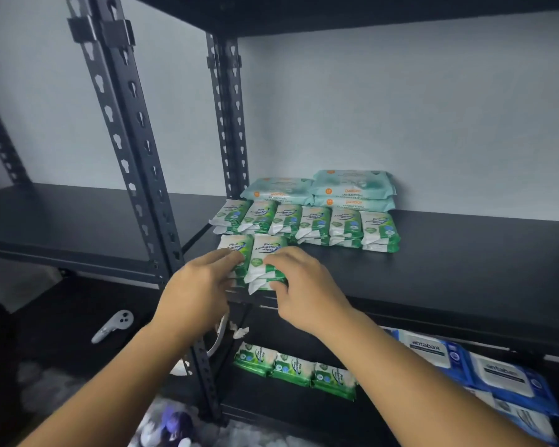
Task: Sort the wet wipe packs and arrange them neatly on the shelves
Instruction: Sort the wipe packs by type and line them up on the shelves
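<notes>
Middle shelf: pine wipes packs, rowed. Left hand, fingers straight, touches front stack; right hand pinches neighbouring stack.

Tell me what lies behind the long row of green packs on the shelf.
Behind the green row lie pale teal packs by the wall; at right two are stacked. The green row hides how many lie at left.

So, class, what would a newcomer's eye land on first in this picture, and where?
Two hands first: the left hand and right hand meet on the front green packs at the shelf edge. Behind them runs a tidy green row, with pale teal packs against the wall. Blue packs lie lower right.
</notes>
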The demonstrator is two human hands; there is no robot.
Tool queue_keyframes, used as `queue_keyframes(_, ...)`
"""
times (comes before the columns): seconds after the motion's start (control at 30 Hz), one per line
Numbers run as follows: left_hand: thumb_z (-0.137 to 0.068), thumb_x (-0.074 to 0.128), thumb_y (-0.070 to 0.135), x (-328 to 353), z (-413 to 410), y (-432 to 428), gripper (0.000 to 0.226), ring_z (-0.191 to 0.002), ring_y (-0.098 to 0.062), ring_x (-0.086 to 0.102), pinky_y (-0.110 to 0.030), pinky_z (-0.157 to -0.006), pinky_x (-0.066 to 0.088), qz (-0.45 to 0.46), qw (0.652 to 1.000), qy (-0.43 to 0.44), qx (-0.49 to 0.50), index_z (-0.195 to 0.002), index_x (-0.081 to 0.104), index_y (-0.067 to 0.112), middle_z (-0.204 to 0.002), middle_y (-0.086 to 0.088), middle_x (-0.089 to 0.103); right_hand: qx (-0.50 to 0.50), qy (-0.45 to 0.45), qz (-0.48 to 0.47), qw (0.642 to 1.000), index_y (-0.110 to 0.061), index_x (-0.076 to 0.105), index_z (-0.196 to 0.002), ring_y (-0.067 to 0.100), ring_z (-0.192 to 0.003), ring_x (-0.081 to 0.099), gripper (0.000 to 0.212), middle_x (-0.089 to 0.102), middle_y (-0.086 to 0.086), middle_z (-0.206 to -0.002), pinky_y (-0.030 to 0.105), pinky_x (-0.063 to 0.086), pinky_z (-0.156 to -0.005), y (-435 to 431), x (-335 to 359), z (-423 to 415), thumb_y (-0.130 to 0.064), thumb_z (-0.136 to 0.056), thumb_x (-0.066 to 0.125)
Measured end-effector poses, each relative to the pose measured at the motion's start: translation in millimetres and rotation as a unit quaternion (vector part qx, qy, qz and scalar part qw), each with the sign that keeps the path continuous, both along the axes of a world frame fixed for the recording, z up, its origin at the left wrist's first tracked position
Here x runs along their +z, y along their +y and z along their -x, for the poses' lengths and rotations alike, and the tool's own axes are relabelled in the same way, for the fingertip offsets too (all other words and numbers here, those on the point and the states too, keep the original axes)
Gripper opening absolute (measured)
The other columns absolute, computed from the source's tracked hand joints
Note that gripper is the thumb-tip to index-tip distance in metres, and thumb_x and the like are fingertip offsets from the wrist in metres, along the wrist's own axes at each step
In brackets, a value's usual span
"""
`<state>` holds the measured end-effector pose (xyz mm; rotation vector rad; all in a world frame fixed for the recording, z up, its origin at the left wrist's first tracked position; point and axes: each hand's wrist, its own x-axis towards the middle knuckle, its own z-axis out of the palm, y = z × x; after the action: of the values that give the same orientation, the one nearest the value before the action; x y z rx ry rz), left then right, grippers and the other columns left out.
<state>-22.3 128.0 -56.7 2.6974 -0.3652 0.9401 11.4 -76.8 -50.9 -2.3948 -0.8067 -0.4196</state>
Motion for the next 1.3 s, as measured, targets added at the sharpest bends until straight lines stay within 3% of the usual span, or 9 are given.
queue_keyframes(0.07,-0.069,0.064,-0.010,1,-11,12,0.049,-0.084,-0.025,0.055,-0.027,-0.055,0.035,-0.083,0.995,-0.026,0.045,-0.108,0.066,0.018,-0.095,0.009,0.065,0.004,-0.004,-0.001,1.000,-0.020,0.058,-0.137,0.027,-0.118,0.056,0.045,0.052,-0.004,-0.134,0.042,0.048,-0.097,21,-2,-11,-0.013,-0.094,0.065)
queue_keyframes(0.2,-0.058,0.064,-0.011,11,-35,32,0.044,-0.068,-0.030,0.057,-0.033,-0.061,0.042,-0.175,0.983,-0.027,0.051,-0.097,0.067,0.010,-0.075,-0.001,0.066,-0.007,-0.009,0.001,1.000,-0.021,0.059,-0.136,0.028,-0.116,0.056,0.045,0.053,-0.002,-0.131,0.043,0.049,-0.095,46,-3,-32,-0.015,-0.091,0.066)
queue_keyframes(0.33,-0.043,0.074,-0.011,21,-48,39,0.046,-0.050,-0.028,0.053,-0.027,-0.055,0.029,-0.233,0.969,0.004,0.078,-0.081,0.061,0.011,-0.060,-0.001,0.058,-0.003,-0.010,-0.030,0.999,-0.023,0.061,-0.133,0.025,-0.111,0.055,0.046,0.052,-0.003,-0.121,0.040,0.049,-0.093,59,-6,-47,-0.018,-0.088,0.071)
queue_keyframes(0.5,-0.044,0.074,-0.013,14,-57,44,0.047,-0.050,-0.030,0.051,-0.028,-0.058,0.028,-0.233,0.969,-0.014,0.075,-0.081,0.057,0.010,-0.061,-0.002,0.056,0.001,-0.011,-0.068,0.998,-0.030,0.058,-0.129,0.018,-0.104,0.054,0.044,0.041,-0.008,-0.120,0.045,0.053,-0.089,65,-19,-55,-0.021,-0.089,0.072)
queue_keyframes(0.73,-0.050,0.066,-0.013,-2,-61,44,0.044,-0.062,-0.031,0.059,-0.037,-0.070,0.051,-0.198,0.978,-0.033,0.063,-0.088,0.059,0.007,-0.071,-0.006,0.061,0.006,-0.003,-0.084,0.996,-0.032,0.059,-0.125,0.014,-0.099,0.054,0.042,0.036,-0.008,-0.116,0.042,0.053,-0.091,64,-22,-58,-0.021,-0.087,0.073)
queue_keyframes(0.9,-0.068,0.068,-0.001,-2,-56,37,0.050,-0.098,-0.030,0.063,-0.037,-0.098,0.047,-0.162,0.983,0.025,0.080,-0.116,0.057,0.010,-0.106,-0.007,0.068,-0.005,-0.008,-0.079,0.997,-0.033,0.056,-0.132,0.016,-0.095,0.052,0.050,0.032,-0.008,-0.114,0.044,0.054,-0.088,65,-21,-52,-0.025,-0.087,0.076)
queue_keyframes(1.03,-0.074,0.061,0.005,4,-26,21,0.071,-0.143,-0.035,0.036,-0.042,-0.118,0.032,-0.016,0.995,0.055,0.080,-0.142,0.041,0.004,-0.147,-0.014,0.046,-0.037,0.049,-0.184,0.981,-0.034,0.053,-0.133,0.011,-0.106,0.048,0.061,0.030,-0.007,-0.124,0.024,0.046,-0.096,53,-16,-26,-0.025,-0.081,0.083)
queue_keyframes(1.2,-0.077,0.054,-0.001,-28,38,-11,0.052,-0.118,-0.021,0.048,-0.028,-0.095,0.041,0.206,0.978,-0.009,0.044,-0.127,0.053,0.012,-0.121,-0.001,0.057,-0.080,-0.060,-0.252,0.963,-0.014,0.066,-0.105,0.016,-0.093,0.055,0.032,0.046,0.002,-0.111,0.007,0.043,-0.074,2,-62,43,0.001,-0.080,0.077)
queue_keyframes(1.3,-0.078,0.052,0.007,-65,64,-31,0.040,-0.099,-0.018,0.054,-0.029,-0.082,0.043,0.249,0.964,0.080,0.052,-0.116,0.057,0.019,-0.104,0.005,0.059,-0.174,0.068,-0.285,0.940,-0.020,0.067,-0.095,0.015,-0.086,0.060,0.027,0.050,-0.001,-0.106,0.012,0.047,-0.073,-27,-106,74,-0.001,-0.079,0.078)
